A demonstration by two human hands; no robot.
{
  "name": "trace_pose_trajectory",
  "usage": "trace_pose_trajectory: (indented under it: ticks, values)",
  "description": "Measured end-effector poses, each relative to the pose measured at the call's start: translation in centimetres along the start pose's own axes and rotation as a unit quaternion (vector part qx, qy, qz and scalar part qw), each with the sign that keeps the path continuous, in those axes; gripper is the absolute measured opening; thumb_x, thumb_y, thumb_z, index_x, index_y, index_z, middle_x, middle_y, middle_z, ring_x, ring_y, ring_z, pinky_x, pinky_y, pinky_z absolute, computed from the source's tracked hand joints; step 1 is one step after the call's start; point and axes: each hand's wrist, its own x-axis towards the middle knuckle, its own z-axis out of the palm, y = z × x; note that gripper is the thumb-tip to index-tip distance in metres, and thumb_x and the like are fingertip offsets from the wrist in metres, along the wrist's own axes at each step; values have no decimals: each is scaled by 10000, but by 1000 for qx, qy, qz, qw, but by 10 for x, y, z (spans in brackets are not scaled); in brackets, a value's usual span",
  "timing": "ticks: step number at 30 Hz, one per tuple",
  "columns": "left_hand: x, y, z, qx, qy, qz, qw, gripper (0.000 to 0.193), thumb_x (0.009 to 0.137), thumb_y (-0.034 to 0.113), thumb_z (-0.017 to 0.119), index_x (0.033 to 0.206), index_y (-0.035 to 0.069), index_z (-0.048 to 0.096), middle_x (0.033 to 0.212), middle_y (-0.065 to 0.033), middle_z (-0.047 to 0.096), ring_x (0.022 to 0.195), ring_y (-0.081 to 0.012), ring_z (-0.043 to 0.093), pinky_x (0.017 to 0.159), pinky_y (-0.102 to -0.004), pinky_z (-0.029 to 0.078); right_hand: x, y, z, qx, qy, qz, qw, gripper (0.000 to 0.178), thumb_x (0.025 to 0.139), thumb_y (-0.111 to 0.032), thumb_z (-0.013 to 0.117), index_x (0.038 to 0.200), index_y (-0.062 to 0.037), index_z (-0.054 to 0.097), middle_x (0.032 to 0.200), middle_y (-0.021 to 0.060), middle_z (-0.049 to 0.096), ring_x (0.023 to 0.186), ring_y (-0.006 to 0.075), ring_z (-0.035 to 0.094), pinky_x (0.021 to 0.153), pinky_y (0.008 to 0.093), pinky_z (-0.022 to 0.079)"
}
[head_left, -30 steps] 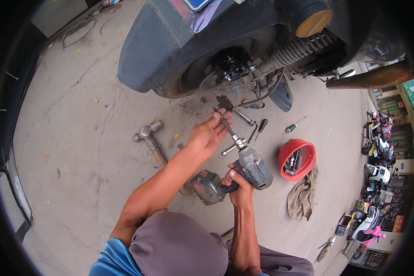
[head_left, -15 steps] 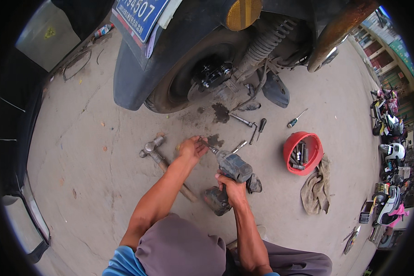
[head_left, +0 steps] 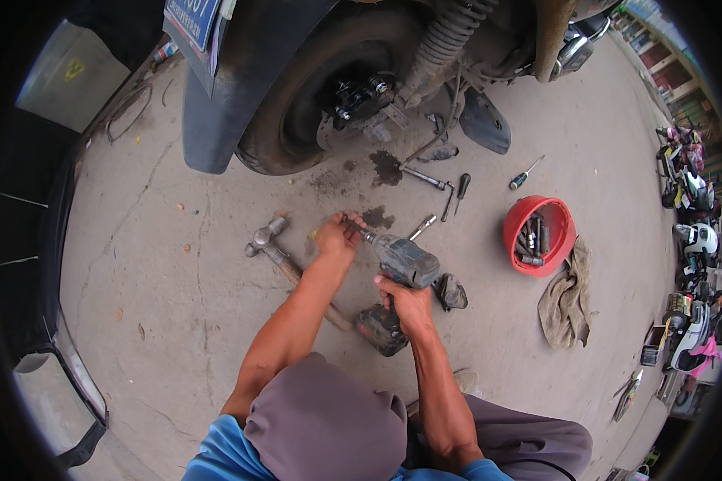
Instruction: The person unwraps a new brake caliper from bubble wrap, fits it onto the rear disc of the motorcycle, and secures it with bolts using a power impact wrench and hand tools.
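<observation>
My right hand (head_left: pixel 409 305) is wrapped around the grip of a dark cordless impact wrench (head_left: pixel 407 261), whose battery hangs low near the ground. The tool's nose points to the left, toward my left hand (head_left: pixel 338 238). There my fingers curl in at the tip of the nose, around a small dark piece too small to name. Just left of my left forearm lies a ball-peen hammer (head_left: pixel 279 258) with a wooden handle. A short metal socket tool (head_left: pixel 423 227) and a crumpled dark piece (head_left: pixel 451 292) lie right of the wrench.
Ahead stands a motorcycle's rear wheel (head_left: pixel 257 148) with a spring shock absorber (head_left: pixel 449 40). To the right are a red helmet-like bowl (head_left: pixel 515 240) of sockets, a rag (head_left: pixel 565 309), two screwdrivers (head_left: pixel 527 173) (head_left: pixel 462 192) and a ratchet handle (head_left: pixel 425 178). Parked scooters (head_left: pixel 694 240) line the far right.
My view has shifted a little, so the wheel sits higher in the picture and the bowl further right. Both hands keep their place at the impact wrench.
</observation>
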Motion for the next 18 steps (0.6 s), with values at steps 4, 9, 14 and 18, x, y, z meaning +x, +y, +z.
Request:
trace_pose_trajectory:
  ticks: [4, 9, 14, 18]
  values:
    - [12, -2, 4, -108, 35, -62, 992, 237, 1098, 193, 435, 1076, 22, 597, 937, -97, 659, 897, -274, 659, 854, -428, 592, 2, -6, 0, 34, -5, 24, 999, 107, 853, -41, 765, 913, -12, 681, 719, 44, 610, 551, 142, 547, 494, 302, 420]
    - [37, -14, -16, -145, 5, 1, 989, 262, 1127, 221, 394, 1043, 46, 571, 874, -84, 593, 779, -270, 609, 745, -436, 590, 4, 3, 16, 153, -36, 128, 979, 145, 886, -91, 769, 959, -34, 656, 732, 37, 599, 577, 151, 556, 515, 315, 449]
    - [12, -15, 22, -179, 102, -40, 978, 259, 1127, 229, 427, 964, 71, 551, 790, -36, 546, 655, -205, 535, 598, -372, 515, 3, 24, 12, 327, -40, 217, 919, 177, 920, -136, 749, 995, -82, 598, 736, 31, 562, 603, 157, 552, 551, 334, 475]
    - [22, -24, 2, -121, 50, 23, 991, 254, 1125, 227, 440, 957, 76, 557, 766, -20, 537, 617, -170, 506, 533, -332, 460, 4, 38, 25, 339, -33, 217, 915, 181, 939, -176, 729, 1027, -62, 619, 737, 15, 552, 603, 147, 532, 578, 347, 476]
